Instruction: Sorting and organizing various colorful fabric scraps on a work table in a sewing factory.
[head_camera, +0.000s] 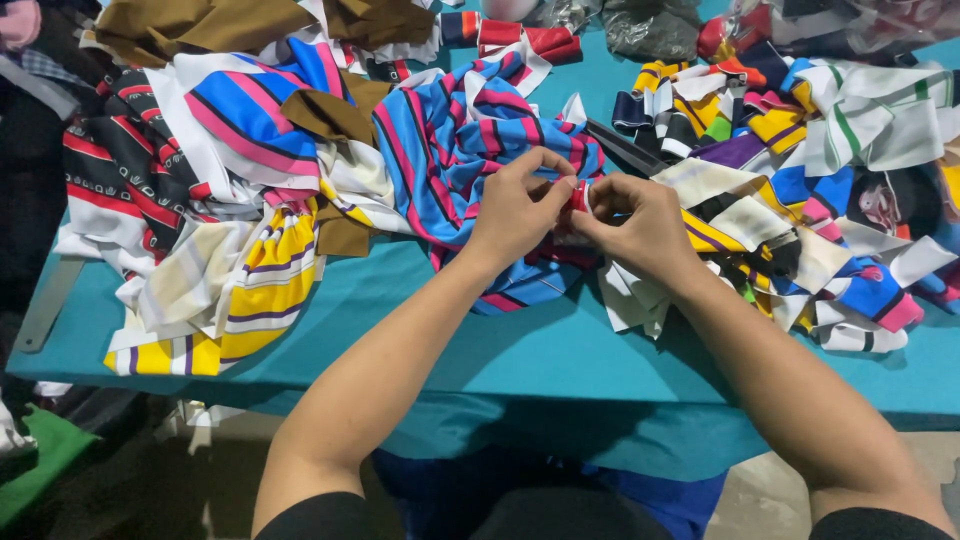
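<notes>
Head view. L hand (520, 205) and R hand (632, 222) meet at centre, above the far part of the teal worktop (520, 350). Both pinch a small red fabric piece (579, 195) between thumbs and fingertips; fingers curled tight around it, hands touching each other. Piece mostly hidden by fingers, shape can't tell. Directly behind L hand: blue/pink striped cloth (470, 150), bunched. Left of that, yellow/white striped cloth (260, 290) hanging over worktop edge. R of hands: heap of mixed striped scraps (800, 170). Dark scissors (625, 148) lie just beyond hands, partly under scraps.
</notes>
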